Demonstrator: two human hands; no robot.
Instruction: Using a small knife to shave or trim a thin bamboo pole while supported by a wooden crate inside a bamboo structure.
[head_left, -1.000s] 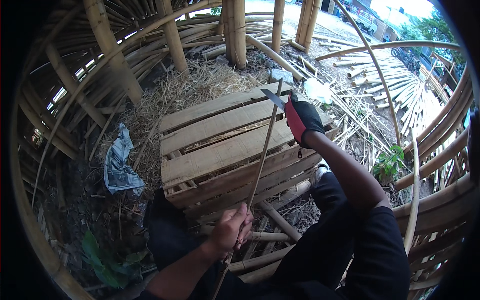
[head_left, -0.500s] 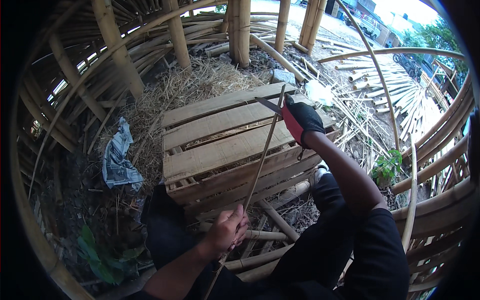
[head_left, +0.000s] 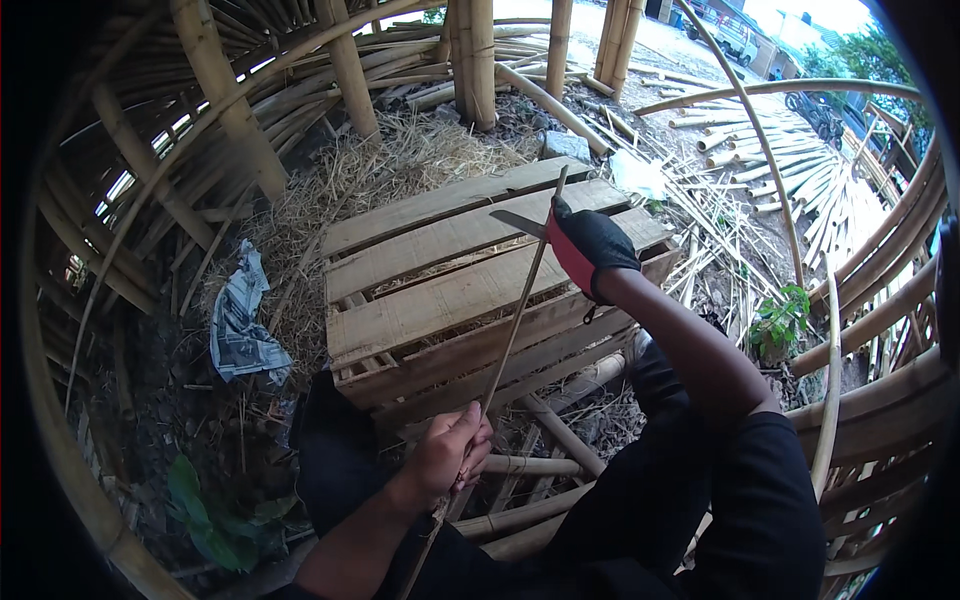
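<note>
A thin bamboo strip (head_left: 517, 325) runs slantwise from my lap up over a slatted wooden crate (head_left: 420, 285). My left hand (head_left: 448, 455), bare, is closed around its lower part. Near the strip's upper end, my right hand (head_left: 594, 246) wears a red and black glove and grips a knife. The knife's blade (head_left: 518, 224) points left and crosses the strip, seemingly touching it. The handle is hidden in the glove. A small dark tag or cord end hangs below the glove.
Crumpled newspaper (head_left: 243, 320) lies left of the crate, beside dry straw (head_left: 400, 165). Bamboo posts (head_left: 470, 65) stand behind. Split bamboo poles (head_left: 770, 150) spread over the ground at the far right. A bent bamboo strip (head_left: 745, 130) arches at the right. Bamboo pieces (head_left: 520, 525) lie by my legs.
My right hand and the knife have moved down along the strip, slightly toward me and leftward. My left hand stays closed around the strip in nearly the same place.
</note>
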